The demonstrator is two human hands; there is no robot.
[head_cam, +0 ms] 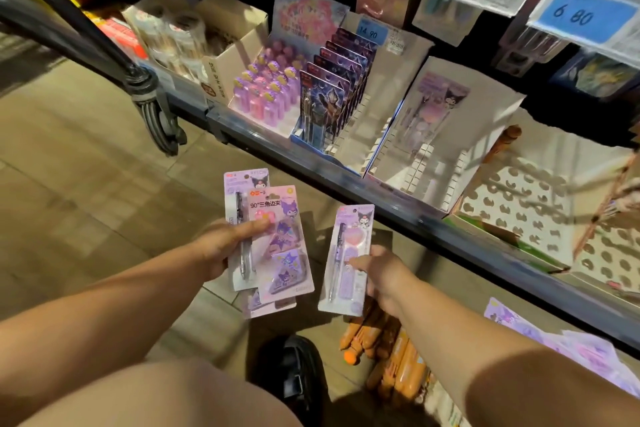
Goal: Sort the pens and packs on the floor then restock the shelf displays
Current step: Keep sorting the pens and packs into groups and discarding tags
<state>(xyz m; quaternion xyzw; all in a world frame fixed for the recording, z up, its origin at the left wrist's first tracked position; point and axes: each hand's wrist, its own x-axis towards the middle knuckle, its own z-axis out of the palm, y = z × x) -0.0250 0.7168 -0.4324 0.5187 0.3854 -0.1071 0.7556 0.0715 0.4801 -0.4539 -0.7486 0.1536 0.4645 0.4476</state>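
Observation:
My left hand (225, 246) grips a fanned stack of purple blister packs: a corner-clip pack (284, 246) in front and a pen pack (239, 204) behind it. My right hand (381, 274) pinches a single purple pen pack (348, 260) by its right edge, held upright below the shelf front. On the shelf, a white display box (460, 135) with slotted dividers holds one matching pen pack (429, 111) at its back. Orange pens (394, 360) lie bundled on the floor under my right forearm.
Left of the white box stands a blue display of dark hero pen packs (332, 94) and a tray of purple bottle-shaped items (266, 94). A perforated pen tray (540, 215) sits at the right. More purple packs (540, 340) lie on the floor. A cart wheel (152, 107) stands left. My black shoe (294, 371) is below.

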